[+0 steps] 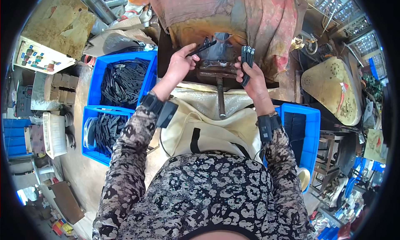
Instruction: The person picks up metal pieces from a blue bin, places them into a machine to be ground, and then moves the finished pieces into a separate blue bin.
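In front of me, my left hand [180, 65] pinches a thin dark flat strip [204, 47] with slots in it, pointing toward the grey, dusty opening [217, 48] of a machine. My right hand [255, 79] is wrapped round a bundle of similar dark strips [247, 57], stood on end with their tips level. Between my hands sits a rusty metal rest [216, 66], and a rod handle [221, 96] sticks out from it toward me. Neither hand touches the rest.
Two blue crates [92, 84] with loose dark strips stand to my left. Another blue crate [315, 127] with neatly stacked dark pieces stands right. Stained cloth [196, 11] drapes the machine. A cream apron [179, 136] covers my lap. A control panel [43, 56] is far left.
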A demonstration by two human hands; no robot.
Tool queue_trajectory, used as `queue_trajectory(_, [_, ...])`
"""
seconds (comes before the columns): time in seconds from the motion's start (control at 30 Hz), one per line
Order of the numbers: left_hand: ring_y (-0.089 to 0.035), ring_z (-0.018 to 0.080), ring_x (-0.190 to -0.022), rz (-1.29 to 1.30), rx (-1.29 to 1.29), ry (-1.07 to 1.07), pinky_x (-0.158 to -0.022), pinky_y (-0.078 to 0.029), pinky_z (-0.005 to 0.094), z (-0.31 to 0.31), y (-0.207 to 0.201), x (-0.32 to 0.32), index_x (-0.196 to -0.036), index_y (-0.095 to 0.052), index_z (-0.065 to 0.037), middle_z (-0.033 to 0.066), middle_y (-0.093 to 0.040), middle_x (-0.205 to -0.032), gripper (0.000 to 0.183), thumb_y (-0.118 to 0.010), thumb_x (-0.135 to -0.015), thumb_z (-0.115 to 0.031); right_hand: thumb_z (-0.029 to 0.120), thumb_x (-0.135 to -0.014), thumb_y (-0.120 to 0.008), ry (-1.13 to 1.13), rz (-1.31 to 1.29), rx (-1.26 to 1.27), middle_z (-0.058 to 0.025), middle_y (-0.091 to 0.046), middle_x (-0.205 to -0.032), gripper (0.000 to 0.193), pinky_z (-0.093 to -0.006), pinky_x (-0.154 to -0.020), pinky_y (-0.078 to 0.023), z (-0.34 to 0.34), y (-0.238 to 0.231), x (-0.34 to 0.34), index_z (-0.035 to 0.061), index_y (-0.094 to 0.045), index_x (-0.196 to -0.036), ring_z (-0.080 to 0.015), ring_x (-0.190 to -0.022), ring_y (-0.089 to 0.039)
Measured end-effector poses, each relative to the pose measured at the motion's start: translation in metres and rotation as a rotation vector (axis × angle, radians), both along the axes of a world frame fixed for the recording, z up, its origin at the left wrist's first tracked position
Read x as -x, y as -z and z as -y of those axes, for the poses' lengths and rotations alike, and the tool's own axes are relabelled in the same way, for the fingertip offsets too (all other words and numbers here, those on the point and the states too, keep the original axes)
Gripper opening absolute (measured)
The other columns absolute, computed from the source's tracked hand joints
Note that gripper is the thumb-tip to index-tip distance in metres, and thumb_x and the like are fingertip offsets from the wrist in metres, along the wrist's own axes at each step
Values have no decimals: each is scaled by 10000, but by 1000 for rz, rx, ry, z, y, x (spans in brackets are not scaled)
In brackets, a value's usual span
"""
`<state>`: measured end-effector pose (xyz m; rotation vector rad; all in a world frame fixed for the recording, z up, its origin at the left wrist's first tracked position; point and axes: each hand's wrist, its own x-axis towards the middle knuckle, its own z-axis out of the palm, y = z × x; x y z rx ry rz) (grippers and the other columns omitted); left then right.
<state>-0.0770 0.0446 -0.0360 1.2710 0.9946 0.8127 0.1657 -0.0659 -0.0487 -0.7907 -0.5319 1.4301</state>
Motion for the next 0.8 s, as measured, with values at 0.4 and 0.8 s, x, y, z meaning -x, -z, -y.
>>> queue_trajectory(0.4, [-594,104,-779,-158,-8,92,-747,-483,234,-51,88,-18,-1112,-658,-41,40,-682,-899,329,-487,-856,73,110,-945,-523,294,969,60,-41,-621,-758,164,-259,-491,-420,-3,23,-4,4,-557,-1066,-95,-529,-489])
queue_trajectory(0.8, [-655,273,-949,-578,-457,377,-875,-470,298,-58,81,-25,-1053,-714,-131,158,-685,-1012,369,-539,-791,59,76,-905,-540,364,1312,101,-155,-660,-800,215,-407,-680,-492,-5,29,1,-6,-551,-1104,-331,-734,-634])
